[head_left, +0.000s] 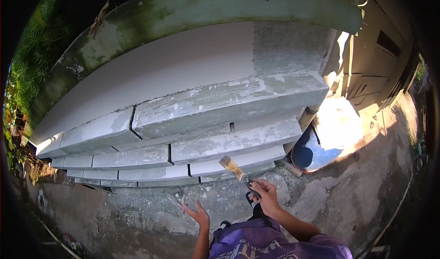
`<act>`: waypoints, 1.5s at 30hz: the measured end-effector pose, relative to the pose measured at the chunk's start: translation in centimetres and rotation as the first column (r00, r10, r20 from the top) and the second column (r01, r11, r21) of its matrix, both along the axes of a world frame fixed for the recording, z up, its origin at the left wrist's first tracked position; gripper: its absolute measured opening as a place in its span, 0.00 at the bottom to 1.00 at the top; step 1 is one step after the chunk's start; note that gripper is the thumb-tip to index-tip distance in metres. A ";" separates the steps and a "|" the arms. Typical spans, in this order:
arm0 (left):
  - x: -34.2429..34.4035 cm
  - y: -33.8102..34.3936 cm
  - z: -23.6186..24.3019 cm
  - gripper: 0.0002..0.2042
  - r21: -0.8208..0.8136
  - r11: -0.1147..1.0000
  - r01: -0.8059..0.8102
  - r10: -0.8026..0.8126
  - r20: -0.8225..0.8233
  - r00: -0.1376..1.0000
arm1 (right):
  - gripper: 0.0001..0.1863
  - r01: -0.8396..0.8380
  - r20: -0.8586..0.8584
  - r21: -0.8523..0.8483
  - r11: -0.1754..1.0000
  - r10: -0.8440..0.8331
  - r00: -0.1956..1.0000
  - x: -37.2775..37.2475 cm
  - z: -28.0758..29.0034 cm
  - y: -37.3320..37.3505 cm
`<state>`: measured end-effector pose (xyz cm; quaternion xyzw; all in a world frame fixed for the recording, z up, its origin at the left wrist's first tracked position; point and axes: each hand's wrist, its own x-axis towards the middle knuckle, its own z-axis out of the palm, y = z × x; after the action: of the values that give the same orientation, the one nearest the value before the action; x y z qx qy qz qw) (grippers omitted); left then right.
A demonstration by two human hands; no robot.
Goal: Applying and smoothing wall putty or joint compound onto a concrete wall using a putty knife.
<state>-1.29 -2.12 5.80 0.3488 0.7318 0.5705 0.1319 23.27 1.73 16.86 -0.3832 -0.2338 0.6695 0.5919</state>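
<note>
Fingers (pixel 262 184) of the right hand (pixel 269 199) wrap the dark handle of a scraper (pixel 239 175), whose stained blade points up and away toward stepped, patchy white-and-grey ledges (pixel 229 142); whether it touches them, I cannot tell. The left hand (pixel 200 214), spread and empty, looks whitened at the fingertips. For an even stroke, a low blade angle and steady, light pressure would probably serve best, easing off at the dark gaps (pixel 170 154). Farther right, a blue container (pixel 306 154) stands beside the ledges.

Outdoor yard, concrete ground (pixel 341 188), masonry wall (pixel 206 104), plants (pixel 39 61)
</note>
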 end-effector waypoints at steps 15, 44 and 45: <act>-4.7 -4.9 -1.2 0.23 -0.003 0.997 0.076 -0.076 -0.068 0.995 | 0.14 0.222 0.607 0.447 0.867 -0.476 0.636 -2.1 -2.8 -4.8; 1.7 -1.1 -1.6 0.21 0.007 0.992 -0.130 0.130 -0.100 0.986 | 0.23 0.407 -0.074 0.864 0.297 -0.724 0.686 6.8 24.0 20.3; 2.1 -1.0 -1.5 0.21 0.003 0.991 -0.133 0.133 -0.093 0.987 | 0.23 0.458 -0.163 0.864 0.209 -0.744 0.648 7.4 24.0 20.5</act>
<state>0.82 -3.14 4.32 0.3252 0.7596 0.5601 0.0597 30.65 22.22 40.84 -0.1919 -0.4426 0.1080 0.8693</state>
